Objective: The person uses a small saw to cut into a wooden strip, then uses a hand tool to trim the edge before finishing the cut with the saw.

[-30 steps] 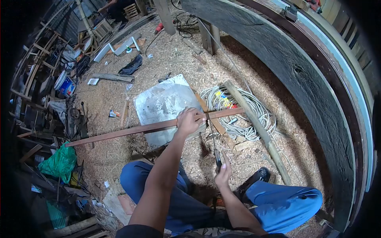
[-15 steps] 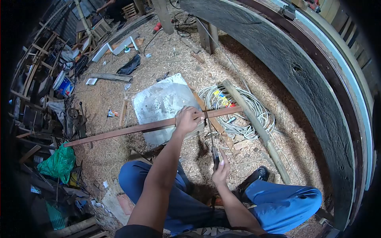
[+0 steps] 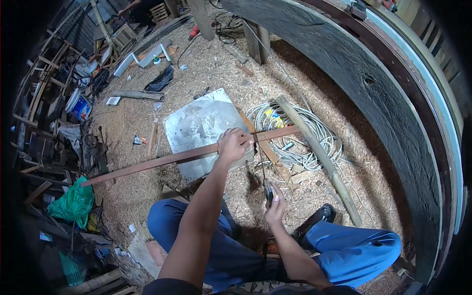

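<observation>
My left hand point(image 3: 233, 146) is closed over a long reddish wooden strip point(image 3: 142, 167), pressing it down above a whitish metal sheet point(image 3: 196, 118). In my right hand point(image 3: 276, 205) is the dark handle of a handsaw point(image 3: 268, 189). Its thin blade, seen nearly edge-on, runs forward to the strip just right of my left hand and meets it there. The strip's right end reaches a round wooden pole point(image 3: 319, 152), over a coil of grey cable point(image 3: 253, 118).
Wood shavings cover the ground. A large dark plank point(image 3: 364, 83) curves along the right side. On the left lie a green plastic bag point(image 3: 73, 204), a paint bucket point(image 3: 78, 104) and piled scrap. Another person point(image 3: 142, 11) is at the far upper left.
My right hand and the saw have moved slightly forward, toward the strip. My left hand stays on the strip, in nearly the same place.
</observation>
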Motion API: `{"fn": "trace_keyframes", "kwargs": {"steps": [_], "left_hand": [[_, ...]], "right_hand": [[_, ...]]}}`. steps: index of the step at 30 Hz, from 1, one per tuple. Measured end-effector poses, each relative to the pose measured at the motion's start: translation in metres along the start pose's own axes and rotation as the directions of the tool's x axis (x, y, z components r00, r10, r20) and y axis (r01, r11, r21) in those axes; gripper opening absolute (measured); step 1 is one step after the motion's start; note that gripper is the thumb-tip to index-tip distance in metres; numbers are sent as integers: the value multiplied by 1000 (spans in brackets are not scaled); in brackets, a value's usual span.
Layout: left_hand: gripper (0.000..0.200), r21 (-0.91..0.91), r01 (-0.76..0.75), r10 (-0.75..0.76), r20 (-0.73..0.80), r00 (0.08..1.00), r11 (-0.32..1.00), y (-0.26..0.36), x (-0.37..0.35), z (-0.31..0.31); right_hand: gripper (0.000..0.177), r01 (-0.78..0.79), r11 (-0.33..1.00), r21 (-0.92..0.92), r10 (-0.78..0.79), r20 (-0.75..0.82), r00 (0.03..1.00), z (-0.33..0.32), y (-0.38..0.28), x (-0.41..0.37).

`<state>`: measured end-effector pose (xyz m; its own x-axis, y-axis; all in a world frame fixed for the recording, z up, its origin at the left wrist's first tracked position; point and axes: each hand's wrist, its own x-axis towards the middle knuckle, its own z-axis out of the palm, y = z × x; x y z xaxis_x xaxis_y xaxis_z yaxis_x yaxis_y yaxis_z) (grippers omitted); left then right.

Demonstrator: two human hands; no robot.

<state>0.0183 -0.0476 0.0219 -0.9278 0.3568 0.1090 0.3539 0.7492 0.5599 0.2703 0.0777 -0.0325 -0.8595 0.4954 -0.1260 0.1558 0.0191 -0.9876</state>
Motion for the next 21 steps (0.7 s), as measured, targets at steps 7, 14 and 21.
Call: {"fn": "trace_keyframes", "kwargs": {"steps": [7,14,21], "left_hand": [[25,4,54,-53,-28,998,999,-4,8,7],[27,7,78,-78,-5,997,997,-2,9,5],[30,24,-78,80,-85,993,997,-1,4,-2]], "right_hand": [[42,-241,967,81,239,32,971,-8,-21,17],[35,0,994,-105,7,63,998,-14,-38,23],[32,-29,989,-142,30,5,1000,-28,-65,42]]}}
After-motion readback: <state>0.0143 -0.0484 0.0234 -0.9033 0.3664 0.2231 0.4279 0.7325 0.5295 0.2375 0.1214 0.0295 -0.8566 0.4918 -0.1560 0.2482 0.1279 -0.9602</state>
